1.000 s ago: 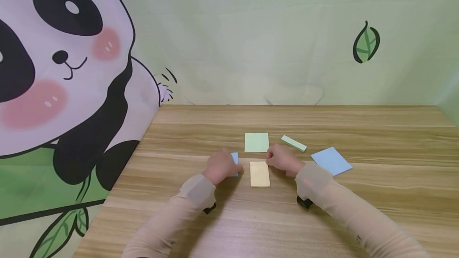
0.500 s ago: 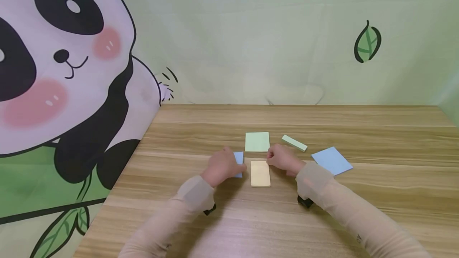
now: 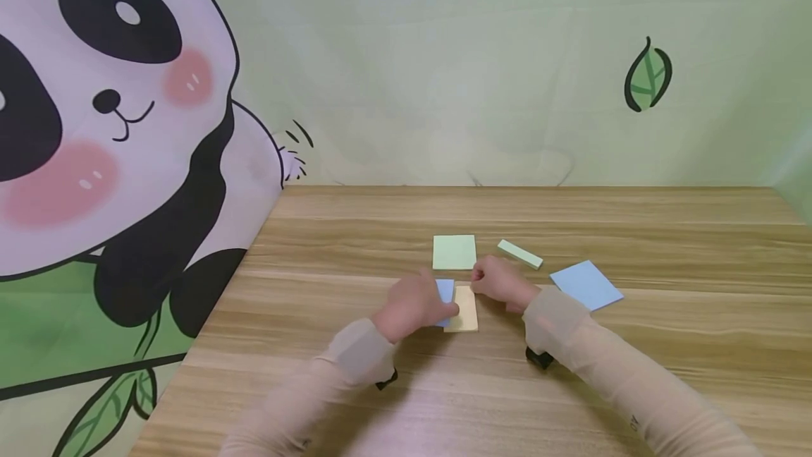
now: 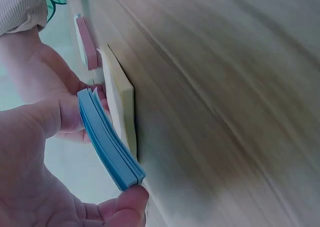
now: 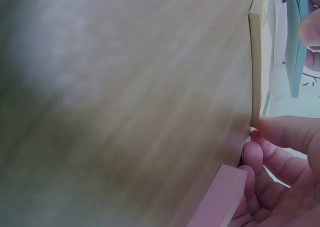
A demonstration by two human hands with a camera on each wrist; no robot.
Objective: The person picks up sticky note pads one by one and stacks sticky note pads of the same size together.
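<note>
My left hand [image 3: 412, 305] pinches a small blue sticky-note pad [image 3: 446, 292] between thumb and fingers and holds it tilted just over the left part of a yellow pad [image 3: 466, 313] lying flat on the wooden table [image 3: 571, 217]. The left wrist view shows the blue pad [image 4: 107, 142] slightly bent, close above the yellow pad [image 4: 122, 107]. My right hand [image 3: 501, 284] rests with curled fingers at the yellow pad's far right corner. In the right wrist view its thumb tip touches that corner [image 5: 256, 62]. A pink pad [image 5: 215, 199] lies flat beside the curled fingers, hidden in the head view.
A light green square pad [image 3: 454, 252] lies just beyond the hands. A narrow green pad [image 3: 520, 254] lies to its right, and a larger blue pad [image 3: 586, 285] farther right. A panda-print cloth backdrop [image 3: 127, 161] hangs behind the table and along its left side.
My left hand has carried the small blue pad rightward, from the table left of the yellow pad to over it. The right hand has stayed put.
</note>
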